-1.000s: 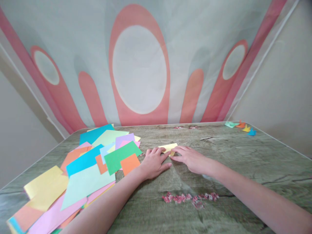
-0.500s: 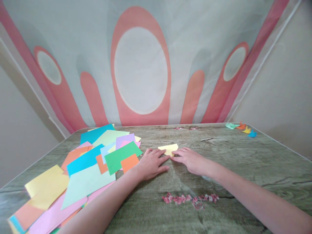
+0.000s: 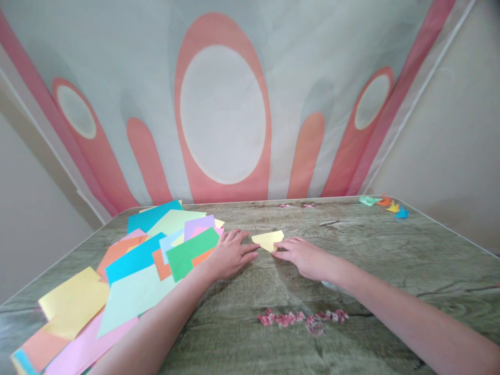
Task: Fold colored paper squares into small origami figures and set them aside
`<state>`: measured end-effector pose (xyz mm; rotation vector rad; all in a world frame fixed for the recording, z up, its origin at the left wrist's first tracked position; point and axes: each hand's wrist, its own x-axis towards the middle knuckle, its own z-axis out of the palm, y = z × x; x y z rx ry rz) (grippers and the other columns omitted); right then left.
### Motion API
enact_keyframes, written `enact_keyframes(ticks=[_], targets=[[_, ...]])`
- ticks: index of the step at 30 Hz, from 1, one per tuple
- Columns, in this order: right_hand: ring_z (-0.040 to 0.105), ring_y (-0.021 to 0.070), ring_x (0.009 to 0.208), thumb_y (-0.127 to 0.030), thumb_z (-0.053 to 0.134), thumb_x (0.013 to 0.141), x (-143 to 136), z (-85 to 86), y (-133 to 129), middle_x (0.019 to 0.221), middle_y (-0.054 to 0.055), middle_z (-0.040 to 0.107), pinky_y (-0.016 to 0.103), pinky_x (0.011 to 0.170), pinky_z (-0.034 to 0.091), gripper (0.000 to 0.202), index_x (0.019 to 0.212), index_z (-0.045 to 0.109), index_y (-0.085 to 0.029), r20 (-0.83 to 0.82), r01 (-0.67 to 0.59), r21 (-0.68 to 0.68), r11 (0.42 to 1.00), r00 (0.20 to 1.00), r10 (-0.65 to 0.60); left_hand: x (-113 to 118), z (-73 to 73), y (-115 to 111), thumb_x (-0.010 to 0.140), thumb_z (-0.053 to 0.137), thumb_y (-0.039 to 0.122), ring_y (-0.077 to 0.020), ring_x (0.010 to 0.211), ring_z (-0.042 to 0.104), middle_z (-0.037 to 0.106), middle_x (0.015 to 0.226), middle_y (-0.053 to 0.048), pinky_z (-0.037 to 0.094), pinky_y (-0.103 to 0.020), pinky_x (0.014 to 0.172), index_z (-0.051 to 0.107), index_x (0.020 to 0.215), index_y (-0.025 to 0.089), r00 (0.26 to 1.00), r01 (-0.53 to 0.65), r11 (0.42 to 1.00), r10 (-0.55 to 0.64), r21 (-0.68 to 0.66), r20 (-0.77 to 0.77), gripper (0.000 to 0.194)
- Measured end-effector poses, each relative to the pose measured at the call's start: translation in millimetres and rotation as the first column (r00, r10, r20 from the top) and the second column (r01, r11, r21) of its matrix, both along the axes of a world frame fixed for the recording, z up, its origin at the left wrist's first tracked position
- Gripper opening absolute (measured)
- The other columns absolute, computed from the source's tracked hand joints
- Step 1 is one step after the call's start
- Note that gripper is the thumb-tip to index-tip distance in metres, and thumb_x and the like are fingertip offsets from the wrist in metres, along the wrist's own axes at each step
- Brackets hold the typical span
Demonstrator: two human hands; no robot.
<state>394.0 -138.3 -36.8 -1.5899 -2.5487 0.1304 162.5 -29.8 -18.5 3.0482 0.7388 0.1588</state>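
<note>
From my head view, the table (image 3: 375, 245) runs back to a rounded far edge, where a pink-and-grey backdrop (image 3: 222, 114) rises. Wood-grain surface lies between the yellow folded paper (image 3: 266, 240) at mid-table and four small folded pieces (image 3: 392, 207) near the far right corner; to the left, loose coloured sheets (image 3: 133, 297) crowd my room to move.

My left hand (image 3: 234, 252) is palm down, fingers loosely spread, gripping nothing, a fingertip at the paper's left side. My right hand (image 3: 302, 256) reaches in from the right, thumb and forefinger close together at the paper's near right edge; whether they pinch or just press, I can't tell.

My left forearm hides some sheets, the frame cuts off both forearms, and something pale under the right wrist is hard to make out.
</note>
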Motion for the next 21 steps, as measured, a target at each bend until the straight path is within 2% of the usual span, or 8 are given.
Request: enact_keyframes(ticks=[10,15,21], targets=[[0.043,0.0211,0.116,-0.002,0.044,0.074,0.0,-0.2,-0.3,0.131,0.008,0.047,0.038,0.097,0.031,0.056,0.124,0.052,-0.025,0.005,0.004,0.001,1.0,1.0,-0.004,1.2,-0.8,-4.7,0.089,0.027,0.053,-0.0259,0.119,0.032,0.05,0.122,-0.003,0.022,-0.044,0.099,0.052,0.12,0.037,1.0,-0.01,0.999,0.01,0.044,-0.002,0.042],[0.043,0.0211,0.116,-0.002,0.045,0.073,0.9,0.0,-0.3,0.131,0.008,0.047,0.038,0.097,0.03,0.056,0.123,0.052,-0.026,-0.003,-0.004,-0.009,1.0,1.0,0.004,-1.8,0.4,-2.9,0.089,0.028,0.053,-0.0261,0.119,0.033,0.051,0.121,-0.004,0.023,-0.045,0.099,0.052,0.12,0.034,0.998,-0.058,0.996,0.058,0.073,0.001,0.043],[0.043,0.021,0.115,-0.003,0.044,0.075,-0.2,1.8,-0.5,0.129,0.009,0.048,0.038,0.097,0.03,0.053,0.123,0.052,-0.025,-0.01,0.008,-0.009,1.0,1.0,-0.008,0.8,-5.4,1.3,0.088,0.035,0.05,-0.0242,0.115,0.04,0.053,0.117,-0.008,0.028,-0.041,0.099,0.054,0.116,0.023,0.996,-0.054,0.998,0.055,-0.014,0.074,0.043]])
